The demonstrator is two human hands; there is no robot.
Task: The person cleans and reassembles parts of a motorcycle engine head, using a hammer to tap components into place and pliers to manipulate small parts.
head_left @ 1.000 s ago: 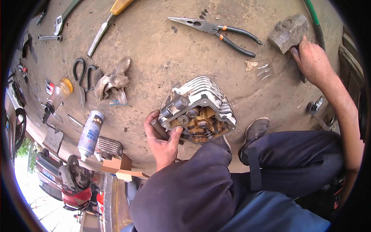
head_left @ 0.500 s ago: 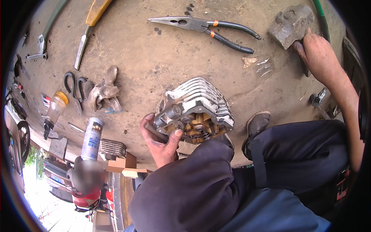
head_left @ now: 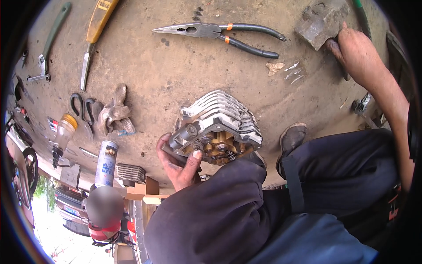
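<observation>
A finned metal cylinder head point(head_left: 222, 110), its open side toward me showing oily brown valve parts and a spring, stands tilted near my legs. My left hand point(head_left: 181, 168) is closed on its left lower edge, the thumb pressed on the front near a round stub. At the upper right my right hand point(head_left: 362, 55) is closed round the handle of a heavy, worn hammer point(head_left: 320, 25). The hammer's block head is over the ground, apart from the cylinder head. Most of the handle is hidden by the hand.
Long-nose pliers point(head_left: 200, 30) lie beyond the cylinder head. To the left are a yellow-handled chisel-like tool point(head_left: 97, 26), scissors point(head_left: 77, 104), dirty gloves point(head_left: 115, 112), a clear bottle point(head_left: 63, 134) and a spray can point(head_left: 106, 163). A finned cylinder point(head_left: 130, 172) stands by a cardboard box point(head_left: 151, 187). Another person point(head_left: 105, 231) is behind.
The ground and its tools have shifted a little to the left in the picture. Both hands keep their holds, and the hammer sits slightly higher and further left in view.
</observation>
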